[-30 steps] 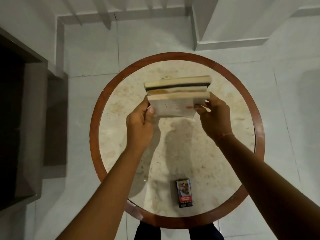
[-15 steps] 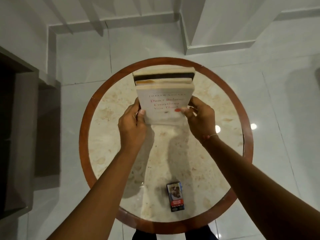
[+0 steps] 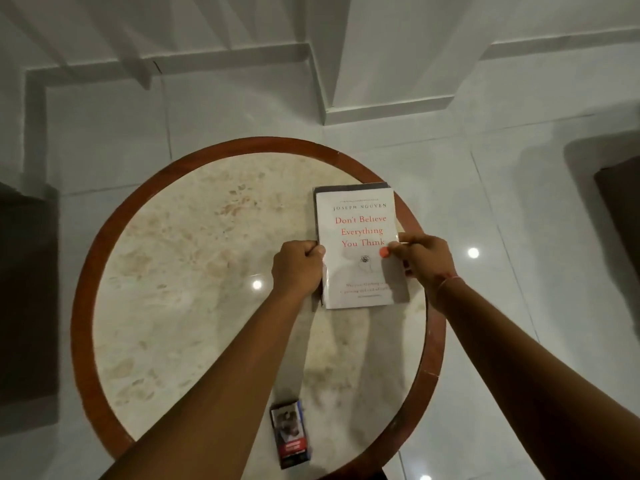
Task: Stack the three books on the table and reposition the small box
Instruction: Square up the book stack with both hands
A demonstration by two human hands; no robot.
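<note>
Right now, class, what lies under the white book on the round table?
Under the white book, only a dark cover's edge peeks out at the far and left sides. Whatever else lies beneath is covered.

The white book (image 3: pixel 358 247) hides the books beneath it; only a dark edge shows at its top and left. The small box (image 3: pixel 290 434) has print too blurred to read, and both forearms are cut off by the bottom edge

White book (image 3: pixel 358 247), red title; beige-mottled table (image 3: pixel 194 271).
</note>
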